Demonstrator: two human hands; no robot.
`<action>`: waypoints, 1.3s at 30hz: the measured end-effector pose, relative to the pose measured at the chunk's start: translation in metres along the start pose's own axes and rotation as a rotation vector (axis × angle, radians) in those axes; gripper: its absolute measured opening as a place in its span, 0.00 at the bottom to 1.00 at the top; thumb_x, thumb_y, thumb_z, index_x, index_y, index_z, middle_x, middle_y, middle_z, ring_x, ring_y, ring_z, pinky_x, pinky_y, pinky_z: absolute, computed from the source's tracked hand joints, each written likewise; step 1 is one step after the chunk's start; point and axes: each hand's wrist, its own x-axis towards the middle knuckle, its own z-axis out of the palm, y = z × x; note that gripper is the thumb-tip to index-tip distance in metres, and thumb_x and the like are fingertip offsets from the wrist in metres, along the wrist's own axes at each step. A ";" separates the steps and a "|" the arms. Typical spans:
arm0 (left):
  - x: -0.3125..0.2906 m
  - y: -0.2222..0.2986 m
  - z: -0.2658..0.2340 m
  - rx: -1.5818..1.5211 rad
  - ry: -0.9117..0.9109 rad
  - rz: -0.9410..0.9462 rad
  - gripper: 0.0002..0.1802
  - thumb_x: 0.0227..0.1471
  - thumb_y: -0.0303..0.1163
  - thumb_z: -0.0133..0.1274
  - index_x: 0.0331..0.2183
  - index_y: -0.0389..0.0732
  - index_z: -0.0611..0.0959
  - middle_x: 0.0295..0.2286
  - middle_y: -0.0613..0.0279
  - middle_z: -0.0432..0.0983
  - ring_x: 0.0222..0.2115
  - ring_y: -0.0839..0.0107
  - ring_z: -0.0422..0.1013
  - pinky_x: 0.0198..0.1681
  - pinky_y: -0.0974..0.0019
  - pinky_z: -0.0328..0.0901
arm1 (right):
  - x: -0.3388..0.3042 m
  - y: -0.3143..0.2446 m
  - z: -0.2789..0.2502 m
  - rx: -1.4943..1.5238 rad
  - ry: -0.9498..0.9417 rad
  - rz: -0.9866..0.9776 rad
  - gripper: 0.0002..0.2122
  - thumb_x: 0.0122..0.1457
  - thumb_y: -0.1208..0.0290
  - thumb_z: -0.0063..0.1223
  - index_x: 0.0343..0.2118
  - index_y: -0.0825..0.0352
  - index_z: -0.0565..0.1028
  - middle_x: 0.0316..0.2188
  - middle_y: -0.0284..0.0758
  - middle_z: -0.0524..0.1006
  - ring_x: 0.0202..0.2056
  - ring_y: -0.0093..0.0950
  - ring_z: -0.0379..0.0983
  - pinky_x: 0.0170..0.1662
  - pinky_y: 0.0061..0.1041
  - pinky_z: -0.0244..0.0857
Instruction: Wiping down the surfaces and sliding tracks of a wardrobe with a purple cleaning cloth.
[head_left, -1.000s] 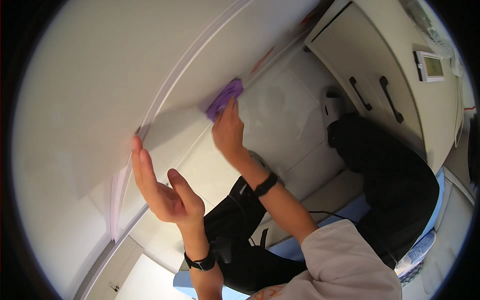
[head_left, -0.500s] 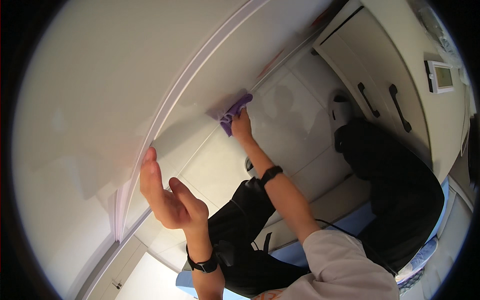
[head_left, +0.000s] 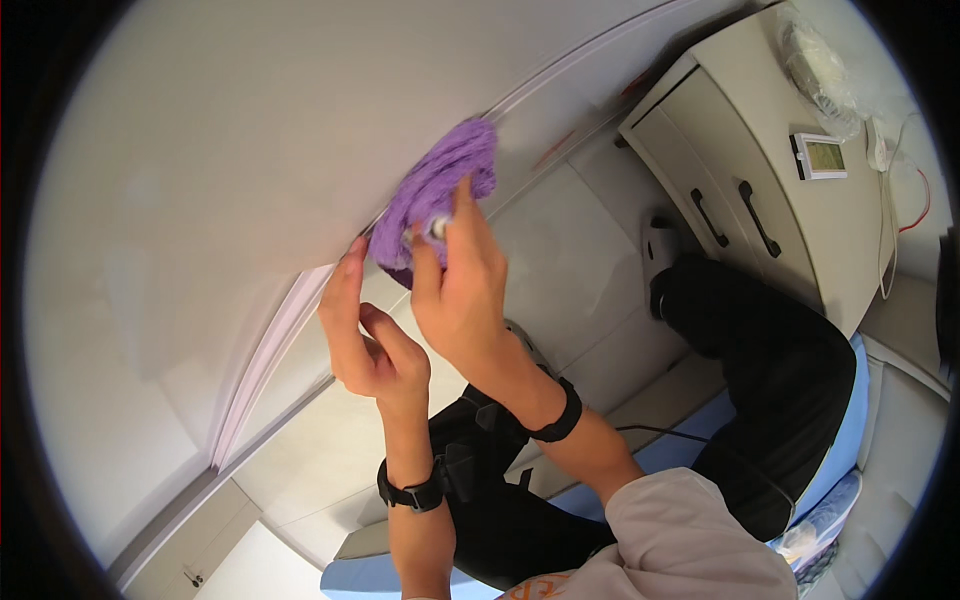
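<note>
My right hand [head_left: 465,295] has a fluffy purple cloth [head_left: 435,185] pressed against the raised edge strip [head_left: 275,350] of a large white panel [head_left: 220,160]. A small pale patch between its fingers is blurred. Close beside the cloth, my left hand [head_left: 372,355] is empty, its fingers stretched up and the thumb apart. Its fingertips are at the strip, seemingly touching it. Black bands circle both wrists.
A light cabinet [head_left: 740,190] with dark handles stands at the right; a small white display device [head_left: 820,157], a plastic-wrapped item [head_left: 815,70] and cables lie on top. My black-trousered legs [head_left: 770,380] frame pale floor tiles [head_left: 550,240]. I sit on something blue [head_left: 850,400].
My right hand has come up from the wall's foot to the edge strip with the purple cloth, which now looks larger and more spread. My left hand has shifted a little right along the strip.
</note>
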 end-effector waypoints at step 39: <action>-0.006 -0.015 0.007 0.149 0.189 0.037 0.26 0.40 0.13 0.39 0.44 0.31 0.78 0.42 0.52 0.75 0.42 0.58 0.70 0.48 0.62 0.62 | -0.100 0.114 0.061 -0.062 -0.259 0.707 0.20 0.56 0.71 0.49 0.47 0.79 0.59 0.24 0.58 0.74 0.30 0.56 0.73 0.33 0.50 0.66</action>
